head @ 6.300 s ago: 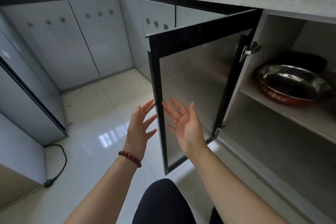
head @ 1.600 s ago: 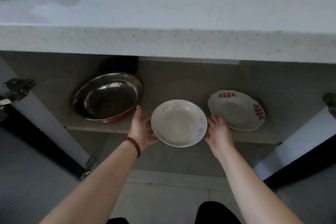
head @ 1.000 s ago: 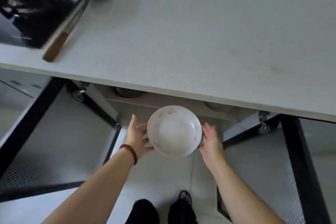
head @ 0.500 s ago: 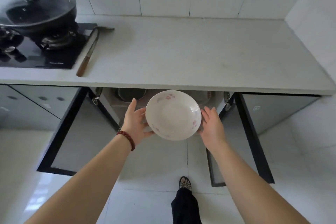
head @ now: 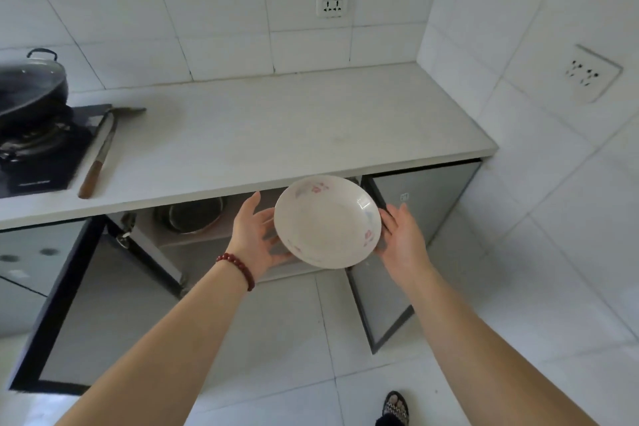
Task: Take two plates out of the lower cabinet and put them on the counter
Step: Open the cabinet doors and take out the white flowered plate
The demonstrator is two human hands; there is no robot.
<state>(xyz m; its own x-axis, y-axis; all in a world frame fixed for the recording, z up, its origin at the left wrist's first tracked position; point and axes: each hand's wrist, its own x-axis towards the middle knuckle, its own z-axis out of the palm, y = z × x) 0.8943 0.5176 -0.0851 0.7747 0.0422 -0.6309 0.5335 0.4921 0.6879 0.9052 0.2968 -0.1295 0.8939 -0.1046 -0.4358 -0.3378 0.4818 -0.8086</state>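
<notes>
Both hands are holding a white plate in the air just below the counter edge, in front of the open lower cabinet. The left hand is cupping its nine o'clock rim, fingers spread; the right hand is pressing flat at three o'clock. The round plate is tilting, its hollow facing up toward the camera.

No wording can be read anywhere. The black stove top at the counter's left end carries a faint pale line of print near its front edge, too blurred to make out. The right cabinet door bears a small pale sticker near its top edge; its marks are too small to read.
</notes>
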